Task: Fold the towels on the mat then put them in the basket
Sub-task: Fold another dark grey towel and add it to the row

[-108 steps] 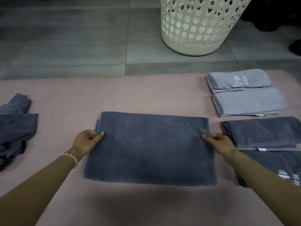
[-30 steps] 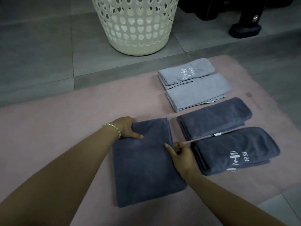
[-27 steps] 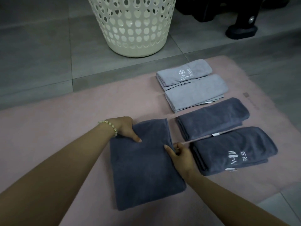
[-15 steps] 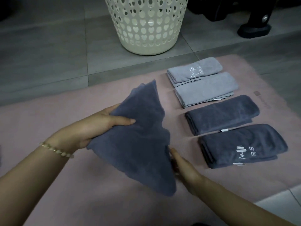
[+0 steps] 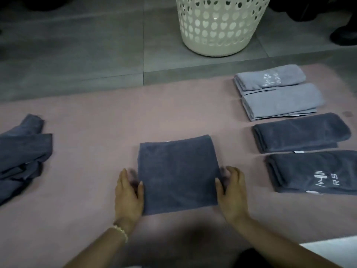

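Unfolded heap [image 5: 21, 151] at mat [image 5: 96, 117] left edge. L hand [image 5: 128, 196], fingers straight, touches folded dark towel [image 5: 178, 175] mid-mat, near front edge; R hand [image 5: 232, 194] same on opposite side, hands apart. Towel prob. soft, light, floppy: grip both side edges, support underneath.

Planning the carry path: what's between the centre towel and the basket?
Head view: only bare pink mat, then grey floor tiles, separate the centre towel from the basket.

Grey tiled floor [image 5: 77, 55], dimly lit; dark shapes [image 5: 343, 35] at far right.
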`<state>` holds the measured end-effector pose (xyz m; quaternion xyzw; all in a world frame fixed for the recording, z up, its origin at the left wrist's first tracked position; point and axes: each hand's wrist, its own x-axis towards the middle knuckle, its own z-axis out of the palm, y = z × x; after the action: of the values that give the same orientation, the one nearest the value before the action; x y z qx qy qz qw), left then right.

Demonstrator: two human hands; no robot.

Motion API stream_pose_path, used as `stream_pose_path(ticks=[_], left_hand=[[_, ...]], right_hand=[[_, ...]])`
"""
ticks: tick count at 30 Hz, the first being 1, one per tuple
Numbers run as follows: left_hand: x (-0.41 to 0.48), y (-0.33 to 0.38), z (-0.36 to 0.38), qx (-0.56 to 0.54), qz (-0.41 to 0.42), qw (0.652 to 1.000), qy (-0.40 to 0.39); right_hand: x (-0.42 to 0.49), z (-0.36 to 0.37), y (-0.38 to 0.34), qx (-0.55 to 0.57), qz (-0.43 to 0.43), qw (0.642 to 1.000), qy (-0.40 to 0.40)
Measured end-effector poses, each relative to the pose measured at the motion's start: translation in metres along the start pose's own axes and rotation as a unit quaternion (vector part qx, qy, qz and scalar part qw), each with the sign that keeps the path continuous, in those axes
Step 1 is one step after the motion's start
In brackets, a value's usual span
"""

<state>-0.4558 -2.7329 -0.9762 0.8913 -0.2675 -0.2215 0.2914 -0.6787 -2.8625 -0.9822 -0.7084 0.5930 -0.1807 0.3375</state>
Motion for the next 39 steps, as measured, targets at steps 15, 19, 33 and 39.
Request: stream_pose_path(ticks=[15, 19, 33, 39], left_hand=[[-0.010, -0.041, 0.042, 0.323, 0.405, 0.851, -0.087], [-0.007, -0.037, 0.042, 0.362, 0.404, 0.836, -0.082], [0.035, 0.051, -0.048, 0.133, 0.173, 0.846, -0.487], [0.042, 0.007, -0.065, -0.194, -0.033, 0.880, -0.431]], right_hand=[[-0.003, 0.030, 0.028, -0.306, -0.435, 0.819, -0.215], [0.020, 0.003, 0.042, -0.308, -0.408, 0.833, -0.213], [0.046, -0.048, -0.033, -0.098, -0.093, 0.836, -0.532], [0.072, -0.042, -0.043, 0.104, 0.114, 0.861, -0.485]])
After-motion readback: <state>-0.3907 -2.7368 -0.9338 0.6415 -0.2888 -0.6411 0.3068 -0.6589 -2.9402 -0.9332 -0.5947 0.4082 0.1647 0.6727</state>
